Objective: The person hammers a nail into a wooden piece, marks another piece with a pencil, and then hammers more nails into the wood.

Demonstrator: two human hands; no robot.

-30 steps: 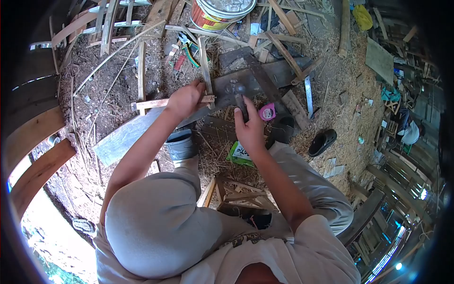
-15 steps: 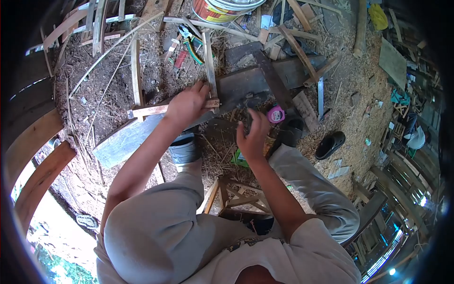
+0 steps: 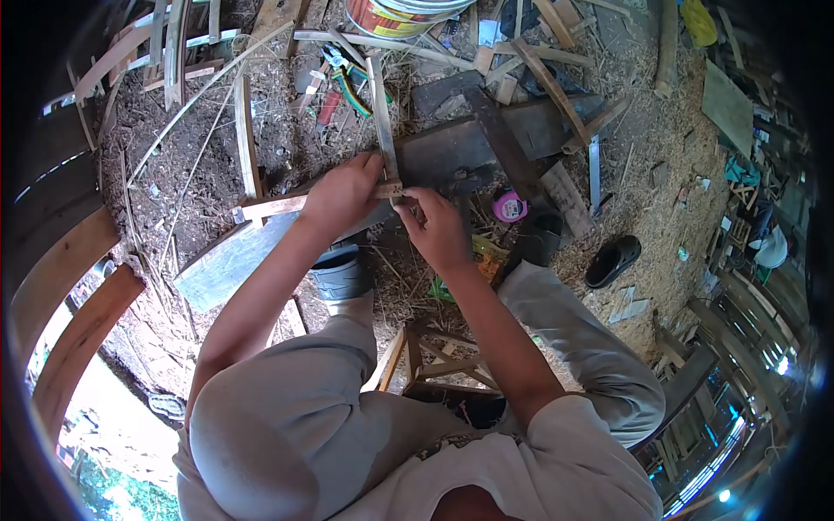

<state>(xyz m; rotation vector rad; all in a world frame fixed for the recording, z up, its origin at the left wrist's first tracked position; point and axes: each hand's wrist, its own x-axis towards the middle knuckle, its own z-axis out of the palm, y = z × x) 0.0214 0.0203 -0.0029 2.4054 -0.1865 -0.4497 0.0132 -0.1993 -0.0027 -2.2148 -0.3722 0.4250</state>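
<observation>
A wooden frame rests across a long dark plank [image 3: 221, 265] on the ground. It has a short crosspiece [image 3: 276, 205] and two slats, the left slat [image 3: 247, 130] and the right slat [image 3: 380, 108]. My left hand [image 3: 341, 193] is wrapped around the crosspiece close to its joint with the right slat. At that same corner, the thumb and fingertips of my right hand [image 3: 439, 230] are pinched against the crosspiece's end. Whatever lies between those fingertips is too small to make out. A pink tape measure [image 3: 509, 207] lies right of my right hand.
Pliers [image 3: 347, 85] with yellow-green handles lie beyond the frame, beside a red-handled tool [image 3: 328, 108]. A bucket [image 3: 404, 16] stands at the far edge. A dark wooden piece [image 3: 504, 143] crosses the plank. A black clog [image 3: 613, 261] sits on sawdust at right.
My right hand has moved left and up from beside the tape measure to the crosspiece's end, and its fingers have closed there. My left hand keeps its hold on the frame.
</observation>
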